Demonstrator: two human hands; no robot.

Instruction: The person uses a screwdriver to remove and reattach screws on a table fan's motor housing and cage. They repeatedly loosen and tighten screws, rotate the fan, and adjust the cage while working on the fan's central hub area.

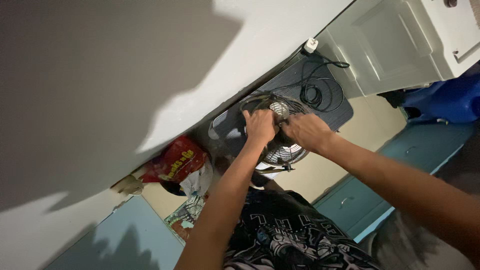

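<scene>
A small round fan (282, 150) with a dark wire grille and pale blades stands on a dark ribbed mat (335, 107). My left hand (260, 125) grips the upper left of the grille. My right hand (306, 131) closes on the grille beside it, at the top right. Both arms reach in from the lower part of the view. The fan's black cord (315, 92) lies coiled on the mat and runs to a white plug (310, 45) at the wall.
A pale wall (100, 100) fills the left. A red snack bag (177, 162) lies near the mat with other packets. Teal cabinets (350, 200), a white cabinet door (390, 45), and a blue container (445, 100) stand around. My dark printed shirt (285, 235) shows below.
</scene>
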